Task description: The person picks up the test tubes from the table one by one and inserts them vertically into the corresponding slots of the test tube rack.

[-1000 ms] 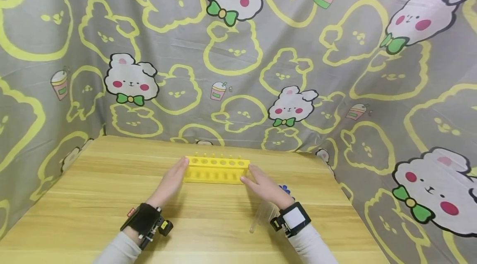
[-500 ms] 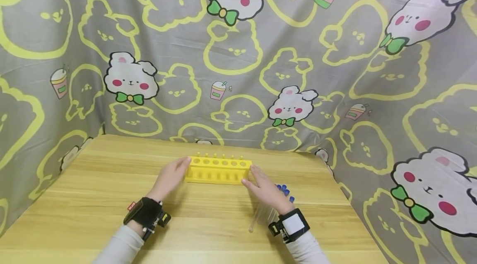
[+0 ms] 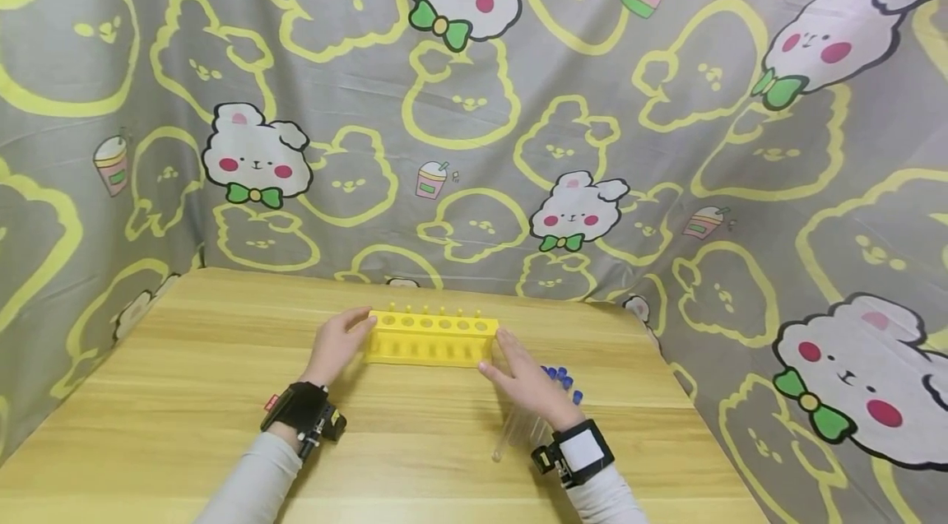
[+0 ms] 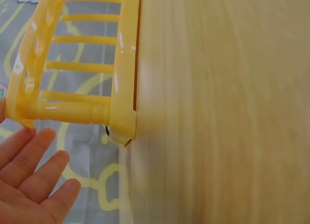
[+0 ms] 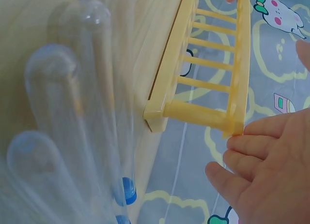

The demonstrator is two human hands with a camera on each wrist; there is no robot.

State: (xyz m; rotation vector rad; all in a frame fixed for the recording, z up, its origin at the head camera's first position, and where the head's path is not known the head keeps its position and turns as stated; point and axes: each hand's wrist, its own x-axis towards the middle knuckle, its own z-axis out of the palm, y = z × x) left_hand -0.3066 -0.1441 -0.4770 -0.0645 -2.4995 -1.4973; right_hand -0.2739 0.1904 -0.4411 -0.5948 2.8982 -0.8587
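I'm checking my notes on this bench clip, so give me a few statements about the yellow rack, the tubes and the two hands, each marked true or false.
1. The yellow rack stands on the wooden table. True.
2. Every hole in the rack holds a tube. False: the holes are empty.
3. The clear tubes lie on the table near the right hand. True.
4. The tubes have red caps. False: the caps are blue.
5. The left hand is at the rack's left end, the right hand at its right end. True.
6. The right hand holds a tube. False: its fingers are straight, beside the rack's end.
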